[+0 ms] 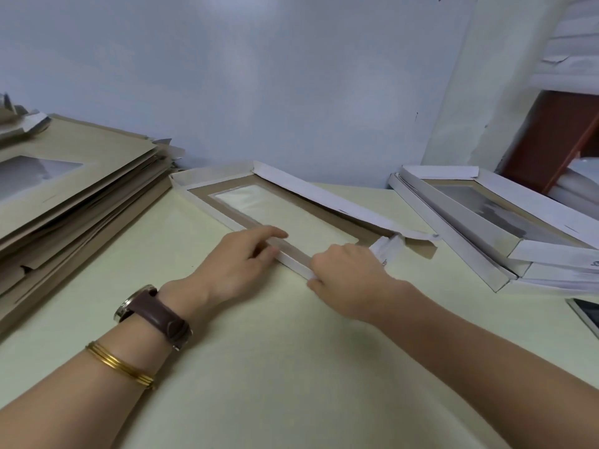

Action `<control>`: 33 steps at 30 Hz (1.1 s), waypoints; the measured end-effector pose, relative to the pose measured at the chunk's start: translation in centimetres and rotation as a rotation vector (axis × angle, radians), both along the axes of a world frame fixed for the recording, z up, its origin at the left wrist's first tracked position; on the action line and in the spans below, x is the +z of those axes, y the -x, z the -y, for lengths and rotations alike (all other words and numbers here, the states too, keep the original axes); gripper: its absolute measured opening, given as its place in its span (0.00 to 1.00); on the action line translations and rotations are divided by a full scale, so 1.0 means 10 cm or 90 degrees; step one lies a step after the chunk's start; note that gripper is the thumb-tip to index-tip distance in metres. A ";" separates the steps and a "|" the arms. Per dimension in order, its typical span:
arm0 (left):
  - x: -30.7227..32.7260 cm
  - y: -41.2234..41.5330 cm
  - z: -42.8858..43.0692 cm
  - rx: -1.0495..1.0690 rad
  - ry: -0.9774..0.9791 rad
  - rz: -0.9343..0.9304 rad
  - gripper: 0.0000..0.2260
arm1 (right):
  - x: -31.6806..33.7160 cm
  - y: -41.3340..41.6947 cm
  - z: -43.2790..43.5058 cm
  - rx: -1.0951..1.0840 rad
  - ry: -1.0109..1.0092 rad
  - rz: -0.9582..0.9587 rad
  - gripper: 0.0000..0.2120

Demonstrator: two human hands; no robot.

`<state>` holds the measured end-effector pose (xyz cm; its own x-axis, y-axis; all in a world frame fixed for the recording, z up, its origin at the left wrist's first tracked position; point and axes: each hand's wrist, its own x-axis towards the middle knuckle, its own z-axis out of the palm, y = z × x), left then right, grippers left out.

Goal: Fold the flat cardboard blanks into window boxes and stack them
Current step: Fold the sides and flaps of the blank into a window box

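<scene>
A half-folded window box lies on the pale table in front of me, white outside, brown inside, with a clear film window. Its far and left walls stand up, and the right flap leans outward. My left hand presses the near wall with straight fingers laid along its top edge. My right hand grips the near right corner of the same wall, fingers curled round the folded white strip. A stack of flat brown blanks lies at the left. Folded boxes are stacked at the right.
The pale yellow-green table reaches to the near edge. A blue-grey wall stands right behind the box. A phone or tablet corner lies at the right edge. White shelving and a brown panel rise at the far right.
</scene>
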<state>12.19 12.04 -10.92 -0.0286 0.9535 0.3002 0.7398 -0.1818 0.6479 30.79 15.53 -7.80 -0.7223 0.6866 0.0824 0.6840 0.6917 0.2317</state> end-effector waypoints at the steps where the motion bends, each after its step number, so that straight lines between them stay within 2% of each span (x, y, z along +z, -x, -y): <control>1: 0.01 -0.03 0.01 -0.023 0.022 0.003 0.09 | -0.01 0.10 0.04 -0.001 -0.014 -0.004 0.06; 2: 0.01 -0.04 0.02 -0.030 0.042 0.002 0.11 | -0.02 0.19 0.08 -0.005 -0.020 -0.014 0.03; 5: 0.01 -0.04 0.04 0.014 0.077 0.005 0.17 | -0.03 0.39 0.11 -0.028 0.004 -0.039 0.07; 6: 0.02 -0.03 0.05 0.038 0.081 0.009 0.17 | 0.02 0.43 0.13 -0.031 0.044 -0.058 0.08; 7: 0.02 -0.02 0.05 0.062 0.081 0.015 0.16 | 0.05 0.43 0.10 -0.042 0.112 -0.081 0.14; 9: 0.02 0.00 0.05 0.106 0.076 0.037 0.15 | 0.18 0.39 0.05 -0.068 0.294 -0.142 0.22; 11: 0.03 0.00 0.05 0.154 0.066 0.051 0.15 | 0.27 0.28 -0.02 -0.064 0.365 -0.146 0.23; 13: 0.04 0.04 0.04 0.201 0.059 0.023 0.13 | 0.32 0.14 -0.11 -0.066 0.338 -0.154 0.22; 16: 0.05 0.13 0.03 0.221 0.087 -0.017 0.05 | 0.40 -0.16 -0.32 -0.137 0.275 -0.267 0.18; 17: 0.05 0.16 0.03 0.217 0.098 -0.017 0.06 | 0.42 -0.27 -0.39 -0.168 0.258 -0.280 0.16; 22: 0.05 0.29 -0.02 0.200 0.086 0.060 0.13 | 0.36 -0.65 -0.58 -0.283 0.276 -0.208 0.10; 26: 0.01 0.32 -0.04 0.230 0.059 0.108 0.09 | 0.24 -0.81 -0.57 -0.291 0.312 -0.288 0.04; 29: -0.01 0.34 -0.06 0.265 0.072 0.098 0.04 | 0.22 -0.82 -0.56 -0.298 0.288 -0.292 0.04; 33: -0.01 0.33 -0.06 0.245 0.106 0.109 0.08 | 0.17 -0.70 -0.58 -0.238 0.123 -0.236 0.11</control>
